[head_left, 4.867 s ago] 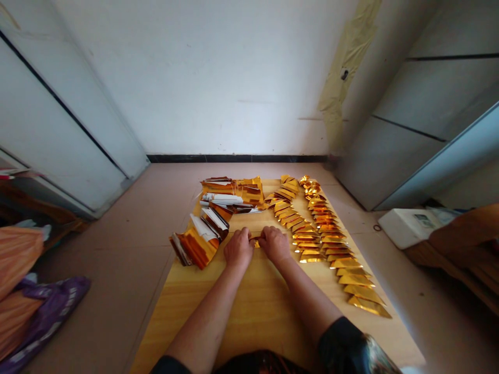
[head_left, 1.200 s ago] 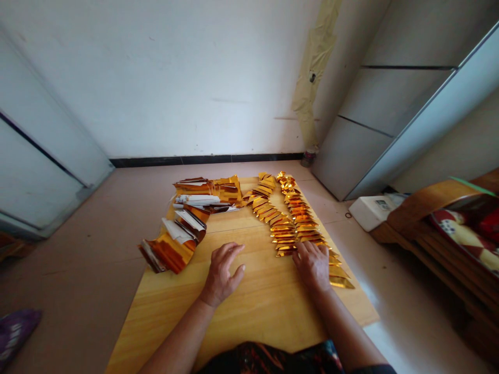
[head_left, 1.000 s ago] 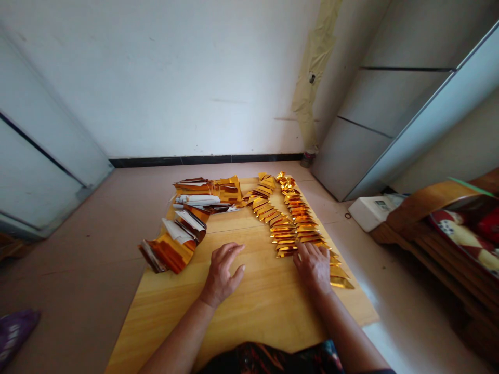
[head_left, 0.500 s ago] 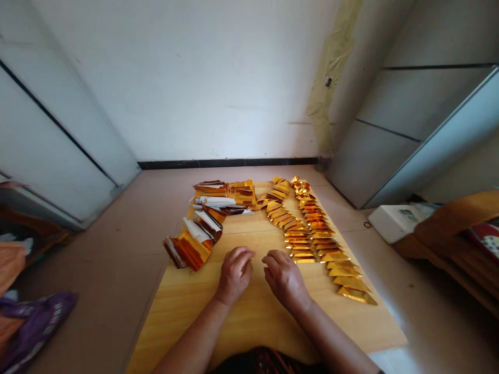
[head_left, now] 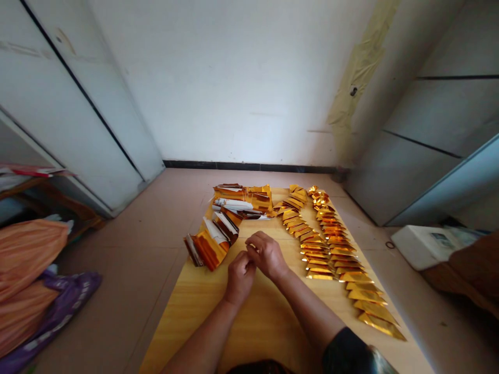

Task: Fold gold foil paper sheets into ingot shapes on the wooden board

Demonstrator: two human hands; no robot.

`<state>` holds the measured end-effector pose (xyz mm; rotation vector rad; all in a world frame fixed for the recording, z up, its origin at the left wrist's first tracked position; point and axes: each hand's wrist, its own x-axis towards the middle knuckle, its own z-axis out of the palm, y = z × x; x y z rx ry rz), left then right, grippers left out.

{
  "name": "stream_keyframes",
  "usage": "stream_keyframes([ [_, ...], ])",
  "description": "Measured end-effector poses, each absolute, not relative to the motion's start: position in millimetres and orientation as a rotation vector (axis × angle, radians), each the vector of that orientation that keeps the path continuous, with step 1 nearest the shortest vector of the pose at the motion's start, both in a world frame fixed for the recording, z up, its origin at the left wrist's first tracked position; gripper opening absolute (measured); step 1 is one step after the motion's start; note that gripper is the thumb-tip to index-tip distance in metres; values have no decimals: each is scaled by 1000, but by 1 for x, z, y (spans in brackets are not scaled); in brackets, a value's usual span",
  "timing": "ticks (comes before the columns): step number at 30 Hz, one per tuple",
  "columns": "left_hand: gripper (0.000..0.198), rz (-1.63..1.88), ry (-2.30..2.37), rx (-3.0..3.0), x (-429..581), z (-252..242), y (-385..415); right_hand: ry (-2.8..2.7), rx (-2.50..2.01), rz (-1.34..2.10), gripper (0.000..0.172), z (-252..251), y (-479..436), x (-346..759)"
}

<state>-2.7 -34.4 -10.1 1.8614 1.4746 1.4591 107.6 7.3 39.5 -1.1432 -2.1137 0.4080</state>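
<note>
Over the middle of a wooden table [head_left: 187,322], my two hands meet. My left hand [head_left: 239,279] is closed, its thumb and fingers pressed together. Just above and to the right of it, my right hand [head_left: 268,255] is closed too, its fingertips at the left hand's fingers. Anything they pinch is hidden. Left of them lies a loose stack of gold foil paper sheets [head_left: 212,250], some showing white backs. Behind that is a bundle of gold foil paper [head_left: 257,197]. On the right, folded gold foil pieces [head_left: 337,234] overlap in a long row beside a second, curving row [head_left: 297,226].
A white wall [head_left: 241,93] stands beyond the table, with grey cabinets [head_left: 424,119] at right and a pale cabinet [head_left: 78,104] at left. Orange and purple bags [head_left: 58,306] sit at lower left. A white box [head_left: 423,246] is at right.
My right hand has moved left and up to meet my left hand; before, the two were apart. The view has turned a little to the left. The foil rows look unchanged.
</note>
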Motion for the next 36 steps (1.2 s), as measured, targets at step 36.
stream_keyframes([
  [36,27,1851,2107,1044,-146,-12,-47,-2625,-937,-16,15,-12,-1,37],
])
